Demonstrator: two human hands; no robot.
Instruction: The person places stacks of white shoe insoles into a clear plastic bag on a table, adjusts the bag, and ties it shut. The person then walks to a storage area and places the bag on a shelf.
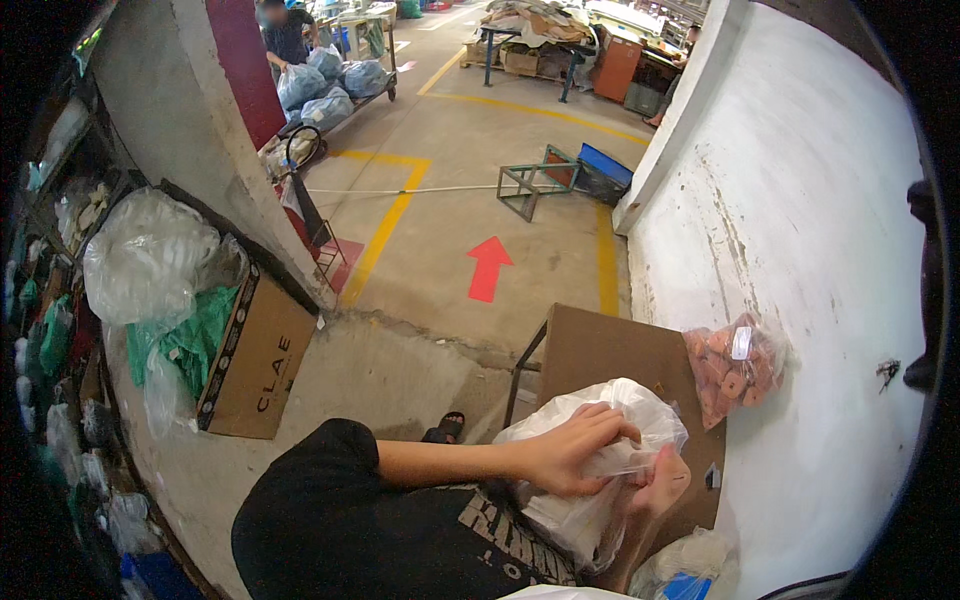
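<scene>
**Currently: white plastic bag on brown table, both hands on it**

Position: a white plastic bag point(570, 515) with pale contents lay on the near part of a brown table point(610, 345), directly in front of the person. To its right, beside the wall, rested a clear bag of orange pieces point(733, 382); toward the lower edge of the view stood another clear bag point(712, 552) with something blue in it.

Governing relation: the bag was under and between the hands, in contact with both. The left hand point(575, 455) reached in from the left and lay across the bag's middle, its forearm running almost level. The right hand point(655, 488) was at the bag's right flank, its forearm rising from below. The left hand covered more of the bag; the right was the nearer to its right edge.

Grip: the left fingers were curled into crumpled film and judged to be gripping it. The right thumb lay against the film; its fingers were largely concealed, so whether that hand was closed could not be determined.

Orientation: the bag was bulky and nearly round. Its long axis, weakly marked, appeared to run from the far right toward the near left. Looser film pointed toward the person; the mouth could not be identified with certainty.
</scene>
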